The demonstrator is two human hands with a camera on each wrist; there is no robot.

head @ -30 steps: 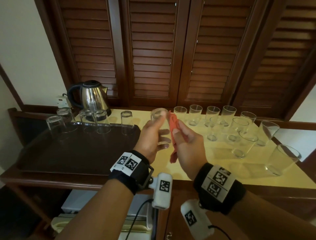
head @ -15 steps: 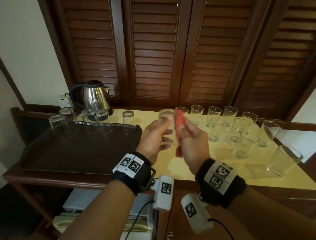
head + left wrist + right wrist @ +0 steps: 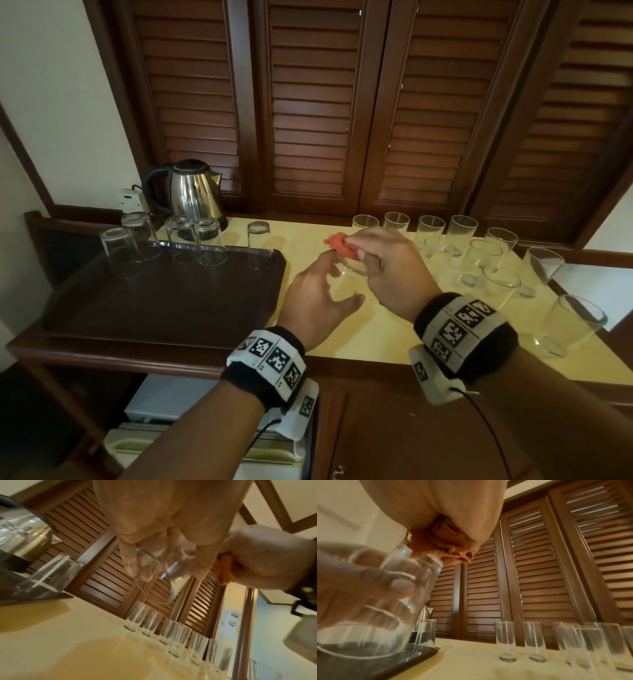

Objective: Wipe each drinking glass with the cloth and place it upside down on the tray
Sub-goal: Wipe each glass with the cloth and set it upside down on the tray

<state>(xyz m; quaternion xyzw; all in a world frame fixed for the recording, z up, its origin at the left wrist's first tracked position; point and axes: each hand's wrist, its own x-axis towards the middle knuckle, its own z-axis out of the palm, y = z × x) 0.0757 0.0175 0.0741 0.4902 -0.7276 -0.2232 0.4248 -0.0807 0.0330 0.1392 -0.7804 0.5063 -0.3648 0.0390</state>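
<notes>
Hands: lowered toward table (image 3: 376, 329) since earlier; left hand (image 3: 317, 301) grips tilted glass (image 3: 346, 265), right hand (image 3: 390, 270) now pinches cloth (image 3: 337, 241) on its base.

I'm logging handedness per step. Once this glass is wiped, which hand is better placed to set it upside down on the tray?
Left. The left hand already holds the glass and is nearer the tray; the right hand is occupied with the cloth.

A clear drinking glass (image 3: 346, 270) is held tilted above the yellow desk (image 3: 376, 329), a bunched orange-red cloth (image 3: 337, 242) pressed on its end. Five glasses (image 3: 259, 244) stand upside down along the dark tray's (image 3: 164, 301) far edge; upright glasses (image 3: 462, 229) cluster at the right.
</notes>
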